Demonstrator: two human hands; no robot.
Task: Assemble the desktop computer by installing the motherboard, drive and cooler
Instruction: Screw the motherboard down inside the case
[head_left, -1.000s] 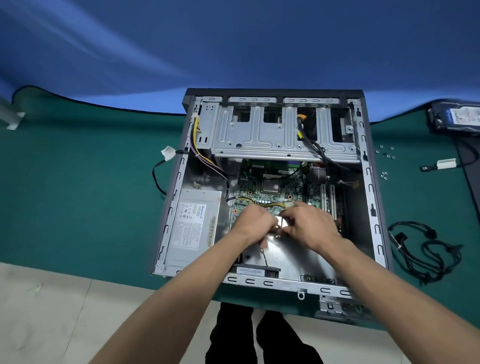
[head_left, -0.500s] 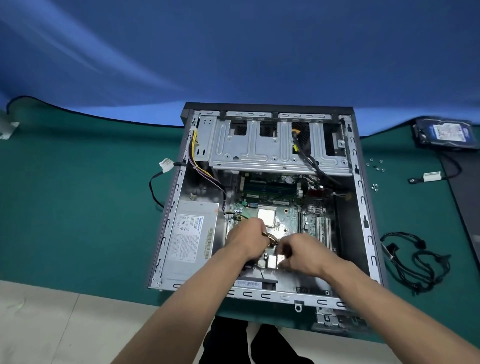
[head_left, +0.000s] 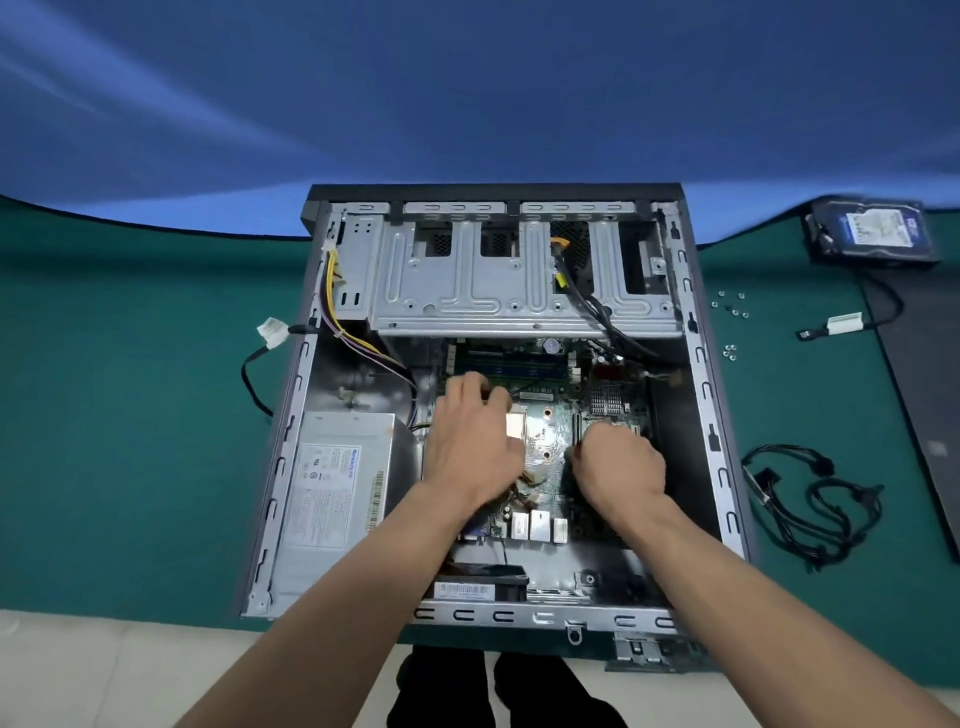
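Note:
The open computer case (head_left: 698, 364) lies on its side on a green mat. The green motherboard (head_left: 545, 439) sits inside it, with its silver port blocks toward the near wall. My left hand (head_left: 470, 447) rests flat on the board's left part, fingers reaching toward the memory slots. My right hand (head_left: 621, 465) has its fingers curled down on the board's right part, by the expansion slots; its fingertips are hidden. The hard drive (head_left: 872, 231) lies outside the case at the far right. No cooler is visible on the board.
A grey power supply (head_left: 337, 493) fills the case's left side, and a metal drive cage (head_left: 493, 291) spans the far end. A black fan (head_left: 483, 579) sits by the near wall. Several loose screws (head_left: 730, 306), a bundle of black cables (head_left: 810, 499) and a dark panel (head_left: 930, 415) lie to the right.
Both hands have moved apart and farther into the case, from the board's near edge onto its left and right parts. The motherboard now lies lower and flatter in the case.

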